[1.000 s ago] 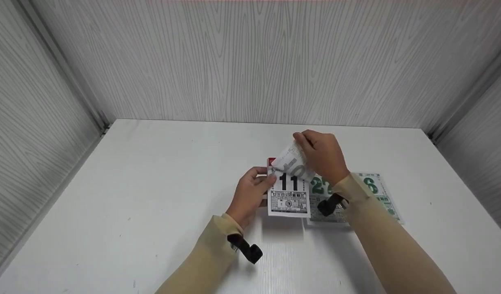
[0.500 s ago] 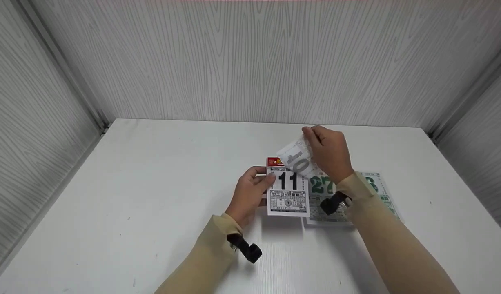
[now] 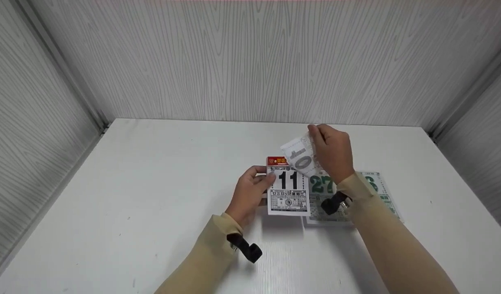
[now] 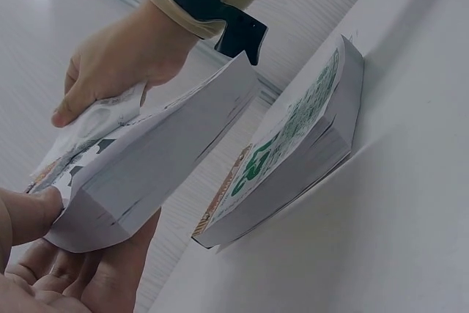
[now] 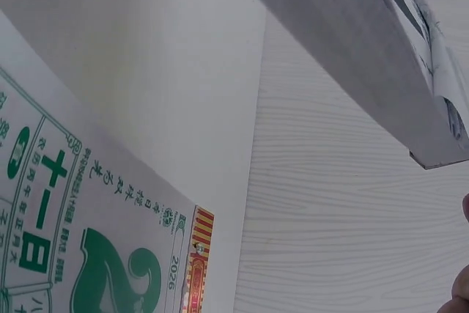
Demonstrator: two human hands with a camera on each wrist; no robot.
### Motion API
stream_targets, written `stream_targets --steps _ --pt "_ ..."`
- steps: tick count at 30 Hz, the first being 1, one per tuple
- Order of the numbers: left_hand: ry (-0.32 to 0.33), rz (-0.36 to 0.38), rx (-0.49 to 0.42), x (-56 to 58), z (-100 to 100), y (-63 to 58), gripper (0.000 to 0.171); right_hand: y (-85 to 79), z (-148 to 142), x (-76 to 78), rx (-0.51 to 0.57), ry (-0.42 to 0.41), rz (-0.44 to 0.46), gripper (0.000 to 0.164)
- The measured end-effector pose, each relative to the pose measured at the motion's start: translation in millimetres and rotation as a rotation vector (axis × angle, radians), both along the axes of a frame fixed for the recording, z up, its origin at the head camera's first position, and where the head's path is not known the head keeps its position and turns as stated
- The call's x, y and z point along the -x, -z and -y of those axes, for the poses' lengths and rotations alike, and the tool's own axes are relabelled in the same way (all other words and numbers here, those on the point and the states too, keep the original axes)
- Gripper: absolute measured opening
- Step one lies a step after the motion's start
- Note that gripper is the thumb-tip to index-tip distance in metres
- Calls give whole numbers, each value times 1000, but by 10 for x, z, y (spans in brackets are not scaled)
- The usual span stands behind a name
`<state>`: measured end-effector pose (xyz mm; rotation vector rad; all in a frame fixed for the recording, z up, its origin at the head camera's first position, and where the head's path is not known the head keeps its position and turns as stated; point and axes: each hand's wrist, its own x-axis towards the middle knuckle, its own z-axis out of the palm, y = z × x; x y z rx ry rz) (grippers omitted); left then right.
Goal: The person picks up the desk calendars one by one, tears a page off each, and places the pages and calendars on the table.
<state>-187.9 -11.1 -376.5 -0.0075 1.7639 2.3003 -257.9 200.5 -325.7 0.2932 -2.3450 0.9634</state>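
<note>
My left hand [image 3: 248, 194] grips a thick tear-off calendar [image 3: 289, 200] by its left side, thumb on the front, above the table. Its top page carries a black 11 under a red header. Between the thumb and fingers of my right hand [image 3: 334, 153] is a thin calendar sheet [image 3: 300, 157], pinched and tilted over the calendar's upper right. A grey 10 shows on it. Whether the sheet is still joined at the header, I cannot tell. In the left wrist view the calendar's page block [image 4: 168, 174] hangs clear of the table.
A green-printed calendar [image 3: 320, 204] marked 27 lies right of the held one, partly under my right forearm. Beyond it is a green page [image 3: 383, 190] showing a 6. A grey wood-grain panel [image 3: 250, 61] stands behind the white table [image 3: 160, 171].
My right hand has moved up and to the right with the sheet, uncovering more of the red header. The left hand and its calendar have stayed nearly still.
</note>
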Motion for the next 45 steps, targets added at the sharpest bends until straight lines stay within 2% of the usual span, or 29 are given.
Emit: stream_targets --steps 9,17,25,32,45 --pt "0 -3 -20 3 6 15 30 10 -12 -3 41 49 16 40" --pt "15 -9 -3 -5 21 6 33 26 -30 11 45 95 32 42" --pt "4 -11 -2 -9 15 -5 32 38 -41 17 64 113 26 38" --pt "3 -5 -5 -15 0 -13 31 58 -126 32 89 141 29 45" --pt "17 -18 -7 -15 21 -7 32 69 -184 47 139 172 18 44"
